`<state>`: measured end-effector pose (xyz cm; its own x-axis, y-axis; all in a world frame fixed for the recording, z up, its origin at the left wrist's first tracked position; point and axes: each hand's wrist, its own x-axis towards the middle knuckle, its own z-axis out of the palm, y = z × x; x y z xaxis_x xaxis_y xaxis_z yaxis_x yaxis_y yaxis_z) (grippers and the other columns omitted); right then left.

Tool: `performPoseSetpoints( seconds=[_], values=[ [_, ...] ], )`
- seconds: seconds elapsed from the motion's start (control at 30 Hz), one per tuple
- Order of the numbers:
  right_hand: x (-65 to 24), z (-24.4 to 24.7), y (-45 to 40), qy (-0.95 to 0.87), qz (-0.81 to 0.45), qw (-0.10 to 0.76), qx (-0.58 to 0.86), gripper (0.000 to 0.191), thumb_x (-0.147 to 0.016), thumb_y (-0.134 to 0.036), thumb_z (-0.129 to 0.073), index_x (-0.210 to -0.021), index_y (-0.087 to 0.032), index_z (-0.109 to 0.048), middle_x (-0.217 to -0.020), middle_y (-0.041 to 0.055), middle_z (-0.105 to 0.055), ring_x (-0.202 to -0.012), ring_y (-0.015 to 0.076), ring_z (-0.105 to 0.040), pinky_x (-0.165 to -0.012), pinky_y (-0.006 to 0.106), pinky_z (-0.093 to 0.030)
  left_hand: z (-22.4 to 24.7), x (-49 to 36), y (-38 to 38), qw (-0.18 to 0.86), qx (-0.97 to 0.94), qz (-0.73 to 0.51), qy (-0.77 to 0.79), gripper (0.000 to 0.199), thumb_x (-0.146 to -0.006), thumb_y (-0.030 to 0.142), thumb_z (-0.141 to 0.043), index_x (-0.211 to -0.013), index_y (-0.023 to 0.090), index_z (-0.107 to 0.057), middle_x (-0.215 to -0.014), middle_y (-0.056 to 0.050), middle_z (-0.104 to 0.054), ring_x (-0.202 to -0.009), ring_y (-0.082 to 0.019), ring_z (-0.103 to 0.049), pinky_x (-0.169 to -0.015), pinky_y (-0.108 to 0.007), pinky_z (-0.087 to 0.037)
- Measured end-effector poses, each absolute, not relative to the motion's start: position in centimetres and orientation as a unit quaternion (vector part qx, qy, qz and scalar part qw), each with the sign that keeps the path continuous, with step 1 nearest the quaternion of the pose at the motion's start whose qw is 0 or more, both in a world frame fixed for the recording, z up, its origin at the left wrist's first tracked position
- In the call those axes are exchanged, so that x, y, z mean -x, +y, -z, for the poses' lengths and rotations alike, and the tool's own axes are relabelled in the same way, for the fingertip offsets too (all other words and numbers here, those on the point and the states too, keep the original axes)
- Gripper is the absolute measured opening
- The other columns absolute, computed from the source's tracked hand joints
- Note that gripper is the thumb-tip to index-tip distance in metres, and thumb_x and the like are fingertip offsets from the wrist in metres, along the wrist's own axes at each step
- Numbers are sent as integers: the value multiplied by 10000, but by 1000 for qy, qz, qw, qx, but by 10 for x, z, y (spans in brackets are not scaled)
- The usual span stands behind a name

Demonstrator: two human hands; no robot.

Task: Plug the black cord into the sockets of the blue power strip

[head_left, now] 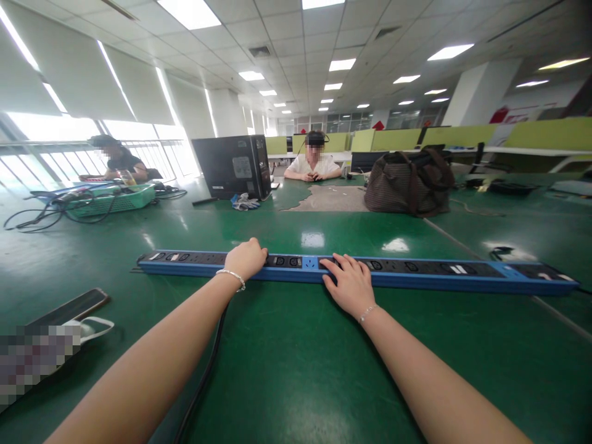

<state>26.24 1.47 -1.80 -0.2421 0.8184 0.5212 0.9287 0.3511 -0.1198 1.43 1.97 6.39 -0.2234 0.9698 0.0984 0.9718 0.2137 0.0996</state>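
A long blue power strip (287, 276) with black socket panels lies crosswise on the green table. My left hand (246, 259) is closed on top of it, left of the middle. A black cable (216, 345) runs up from the table's near edge under my left wrist to that hand; the end of the cable is hidden in the fingers. My right hand (350, 283) rests with spread fingers on the strip, just right of a blue socket section (310, 264), and holds nothing.
On the left lie a phone (69, 308) and a white strapped item, partly blurred. Farther back are a green basket (115, 200) with cables, a black computer case (231, 166), gloves (245, 201) and a brown bag (409, 182). One person sits opposite, another far left.
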Motion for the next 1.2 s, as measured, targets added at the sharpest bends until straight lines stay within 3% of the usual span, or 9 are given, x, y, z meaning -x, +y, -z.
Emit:
performPoseSetpoints(
  seconds=[0.3, 0.77, 1.2],
  values=[
    [-262, 18, 15, -781, 105, 258, 560, 352, -857, -391, -430, -1176, -368, -576, -1302, 23, -511, -1218, 243, -380, -995, 463, -227, -53, -32, 11, 48, 624, 61, -777, 340, -841, 357, -330, -1018, 123, -502, -895, -187, -672, -896, -285, -645, -740, -362, -462],
    [-261, 17, 14, -778, 102, 253, 566, 352, -854, -387, -440, -1176, -369, -578, -1306, 22, -508, -1222, 242, -376, -996, 467, -229, -54, -32, 11, 15, 632, 47, -773, 315, -856, 303, -287, -1018, 113, -479, -879, -212, -669, -894, -306, -646, -734, -394, -457],
    [-262, 17, 15, -780, 94, 257, 563, 347, -847, -381, -450, -1169, -370, -580, -1304, 14, -509, -1224, 238, -375, -995, 456, -227, -55, -25, 14, -14, 612, 57, -788, 360, -841, 408, -330, -1029, 141, -480, -958, -189, -662, -920, -294, -634, -731, -370, -463]
  ],
)
